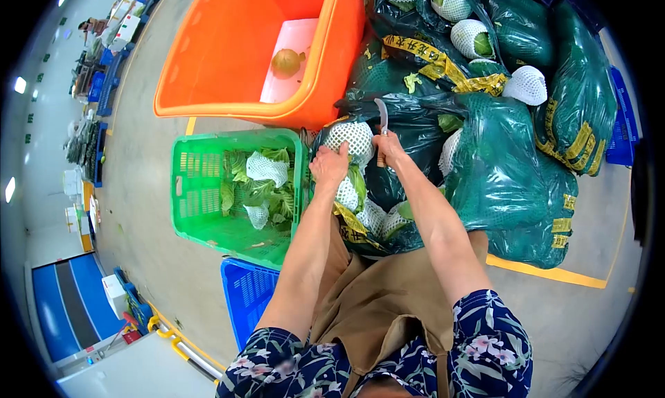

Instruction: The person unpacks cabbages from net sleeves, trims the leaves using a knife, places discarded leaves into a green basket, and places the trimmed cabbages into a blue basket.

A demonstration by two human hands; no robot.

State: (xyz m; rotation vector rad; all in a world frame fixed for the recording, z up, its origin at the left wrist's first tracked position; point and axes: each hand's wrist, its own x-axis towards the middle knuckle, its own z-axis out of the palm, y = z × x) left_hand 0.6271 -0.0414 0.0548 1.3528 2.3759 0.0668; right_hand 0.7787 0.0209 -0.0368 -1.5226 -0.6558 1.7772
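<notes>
My left hand (pixel 329 167) is closed on the near side of a cabbage (pixel 351 140) in a white foam net, which rests on the opened dark green plastic bag (pixel 409 145). In my right hand (pixel 389 147) is a knife (pixel 382 114) with a wooden handle, its slightly curved blade pointing up and away from me, just right of that cabbage. More netted cabbages lie below my hands in the bag, among them one by my left wrist (pixel 348 193). The palm side of my left hand is hidden.
Left of my hands stands a green crate (pixel 235 136) holding loose leaves and foam nets. An orange bin (pixel 228 110) behind it contains a round yellowish item (pixel 286 63). A blue crate (pixel 248 294) sits near my legs. Filled green bags (pixel 509 169) are piled at right.
</notes>
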